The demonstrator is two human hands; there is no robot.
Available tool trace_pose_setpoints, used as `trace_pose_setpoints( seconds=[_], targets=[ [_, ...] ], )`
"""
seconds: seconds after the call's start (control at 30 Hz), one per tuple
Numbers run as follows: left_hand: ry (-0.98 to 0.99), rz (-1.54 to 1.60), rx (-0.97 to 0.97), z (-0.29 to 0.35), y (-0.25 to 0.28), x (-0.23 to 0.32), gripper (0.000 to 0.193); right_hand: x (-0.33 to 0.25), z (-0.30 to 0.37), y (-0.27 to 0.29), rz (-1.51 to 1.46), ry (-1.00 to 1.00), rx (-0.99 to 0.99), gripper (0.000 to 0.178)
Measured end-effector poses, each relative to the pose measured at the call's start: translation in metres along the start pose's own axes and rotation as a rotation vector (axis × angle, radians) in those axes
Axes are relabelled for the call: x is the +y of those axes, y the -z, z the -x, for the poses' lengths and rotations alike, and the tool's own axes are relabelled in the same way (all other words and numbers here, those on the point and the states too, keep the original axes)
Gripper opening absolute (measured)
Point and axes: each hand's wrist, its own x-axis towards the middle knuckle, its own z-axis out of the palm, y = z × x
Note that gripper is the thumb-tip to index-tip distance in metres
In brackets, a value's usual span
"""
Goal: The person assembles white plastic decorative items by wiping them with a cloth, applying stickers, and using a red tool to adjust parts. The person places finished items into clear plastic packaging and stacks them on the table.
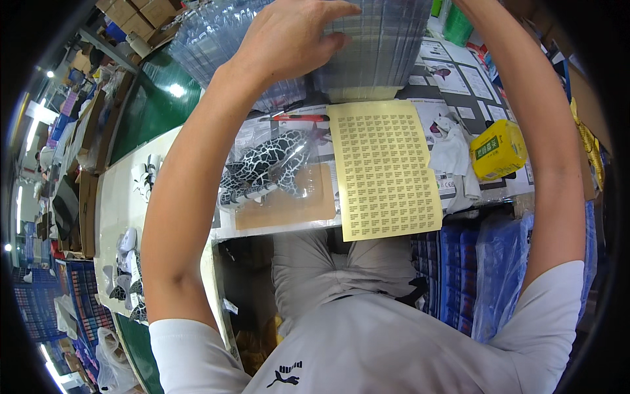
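At the top centre my left hand (295,38) reaches over tall stacks of clear plastic packaging shells (371,62). Its index finger and thumb point right, spread apart, with nothing visible between them. My right forearm (541,125) runs up the right side and leaves the picture at the top, so that hand is out of sight. Nearer to me lies a yellow sheet of small printed labels (387,172). To its left, a black piece with a white crackle pattern (269,163) rests in clear plastic over a brown cardboard piece (289,205).
A red-and-black slim tool (300,118) lies before the stacks. On the right are a white cloth (459,157), a yellow packet (497,151) and a green roll (457,27). More patterned pieces (128,262) sit at the left. Blue crates (453,276) stand below the table edge.
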Motion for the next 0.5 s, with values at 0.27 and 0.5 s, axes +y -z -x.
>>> trace_pose_setpoints(
  seconds=[0.27, 0.5],
  targets=[
    [-0.028, 0.021, 0.069, 0.007, 0.002, -0.004, 0.039, -0.004, 0.019, 0.006, 0.706, 0.615, 0.096, 0.019],
    [-0.026, -0.004, 0.035, 0.009, -0.008, -0.004, 0.037, 0.01, 0.037, -0.003, 0.368, 0.559, 0.51, 0.019]
  ],
)
